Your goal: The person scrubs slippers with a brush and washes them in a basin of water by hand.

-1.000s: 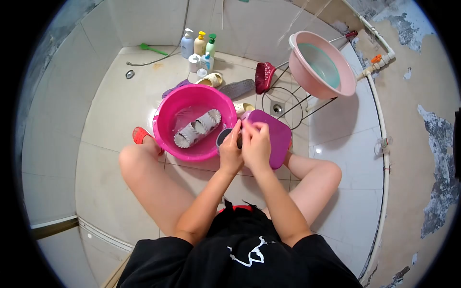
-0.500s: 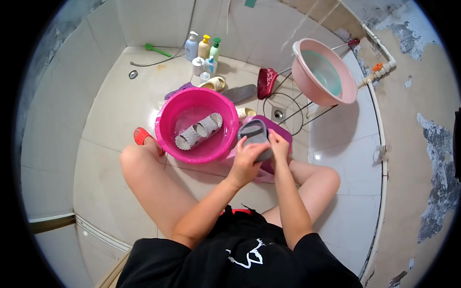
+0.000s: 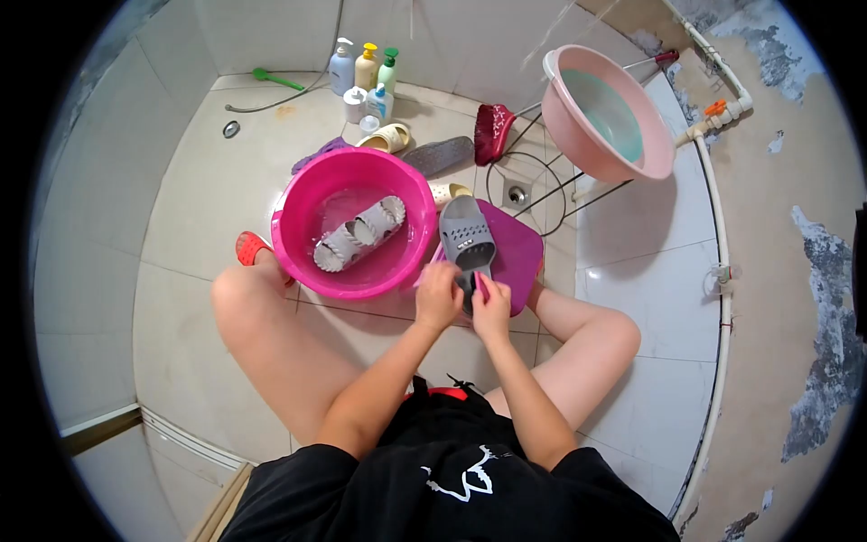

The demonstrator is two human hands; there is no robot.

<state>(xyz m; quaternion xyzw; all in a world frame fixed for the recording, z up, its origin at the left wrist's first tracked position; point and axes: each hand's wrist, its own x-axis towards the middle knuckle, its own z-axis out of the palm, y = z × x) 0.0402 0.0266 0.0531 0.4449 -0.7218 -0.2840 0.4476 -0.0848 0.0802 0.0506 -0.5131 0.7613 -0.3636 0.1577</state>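
A grey slipper [image 3: 468,237] lies sole down on a purple stool top [image 3: 517,257], its toe pointing away from me. My left hand [image 3: 440,296] is closed at the left edge of its heel, slightly blurred. Close beside it, my right hand [image 3: 492,310] is closed on a small pink object [image 3: 481,287] over the heel; most of that object is hidden by the fingers. To the left stands a bright pink basin [image 3: 298,226] with water and a pair of white slippers [image 3: 361,233] in it.
Bottles [image 3: 366,68] stand by the back wall. Behind the basin are a cream shoe [image 3: 386,138], a grey insole-like piece [image 3: 440,155] and a red brush head [image 3: 494,134]. A pale pink basin [image 3: 662,149] rests on a metal stand at the right, near a floor drain [image 3: 517,194].
The grey slipper, held up tilted in both hands before, now lies flat on the stool. Both hands have moved down towards me, and a pink object now shows in my right hand.
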